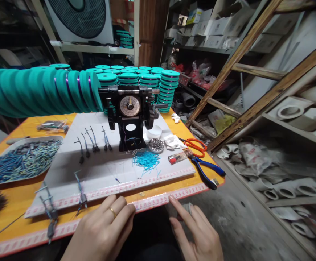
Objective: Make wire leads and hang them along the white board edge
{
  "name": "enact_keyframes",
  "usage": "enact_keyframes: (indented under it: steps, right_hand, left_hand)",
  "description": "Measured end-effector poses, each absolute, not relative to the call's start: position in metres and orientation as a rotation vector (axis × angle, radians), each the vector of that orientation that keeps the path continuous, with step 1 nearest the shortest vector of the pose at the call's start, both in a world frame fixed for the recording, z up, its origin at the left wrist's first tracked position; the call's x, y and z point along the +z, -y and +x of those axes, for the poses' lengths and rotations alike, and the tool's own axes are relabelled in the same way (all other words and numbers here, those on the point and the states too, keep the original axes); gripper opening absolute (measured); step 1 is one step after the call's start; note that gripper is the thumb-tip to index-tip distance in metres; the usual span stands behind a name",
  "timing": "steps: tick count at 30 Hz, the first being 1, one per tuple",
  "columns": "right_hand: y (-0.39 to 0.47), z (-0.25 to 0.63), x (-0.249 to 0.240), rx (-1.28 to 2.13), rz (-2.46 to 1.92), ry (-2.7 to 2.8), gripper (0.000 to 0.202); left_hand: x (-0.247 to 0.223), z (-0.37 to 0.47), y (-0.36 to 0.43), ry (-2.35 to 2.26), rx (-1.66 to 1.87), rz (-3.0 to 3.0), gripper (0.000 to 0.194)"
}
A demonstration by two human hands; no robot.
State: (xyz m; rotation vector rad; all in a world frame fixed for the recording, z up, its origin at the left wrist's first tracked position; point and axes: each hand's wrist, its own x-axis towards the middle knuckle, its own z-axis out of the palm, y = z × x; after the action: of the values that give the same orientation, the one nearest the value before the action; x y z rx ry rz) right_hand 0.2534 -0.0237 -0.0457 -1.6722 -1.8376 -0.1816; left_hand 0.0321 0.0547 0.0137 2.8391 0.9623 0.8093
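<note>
My left hand (pixel 106 224), a ring on one finger, rests at the table's front edge by the measuring tape (pixel 152 201). Its fingers are curled and pressed together; whatever they hold, if anything, is hidden. My right hand (pixel 197 232) is just past the front edge, index finger stretched towards the tape and thumb apart. Beyond the hands, a small rig on fine line (pixel 117 180) lies on the white board (pixel 98 177). Bright blue tubes (pixel 147 160) lie in a pile there, beside a round dish of small metal parts (pixel 156 145). Dark weighted rigs (pixel 80 192) hang over the board's front left.
A black winding counter (pixel 130 119) stands on the board, with a row of teal foam spools (pixel 43 88) to its left. Blue-handled pliers (pixel 204 170) and orange-handled scissors (pixel 197 146) lie at right. A tray (pixel 61 139) of tubes sits left. A wooden ladder (pixel 236 69) leans at right.
</note>
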Motion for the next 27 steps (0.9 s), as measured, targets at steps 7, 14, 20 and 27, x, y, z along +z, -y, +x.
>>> enact_keyframes:
  steps: [7,14,20,27]
  right_hand:
    - [0.0237,0.2536,-0.0469,-0.194,-1.686,1.829,0.045]
    - [0.0232,0.2524,-0.0475,-0.22,-1.681,1.82,0.044]
    - [0.0219,0.2519,-0.0483,-0.24,-1.678,1.812,0.04]
    - [0.0285,0.2459,-0.0402,-0.209,-1.538,1.757,0.051]
  left_hand:
    - [0.01,0.029,-0.0562,-0.99,0.809,2.828,0.015]
    - [0.0112,0.0297,-0.056,-0.985,0.816,2.839,0.015]
    - [0.0104,0.03,-0.0562,-0.968,0.813,2.832,0.014]
    - [0.0134,0.0303,-0.0528,-0.941,0.971,2.804,0.013]
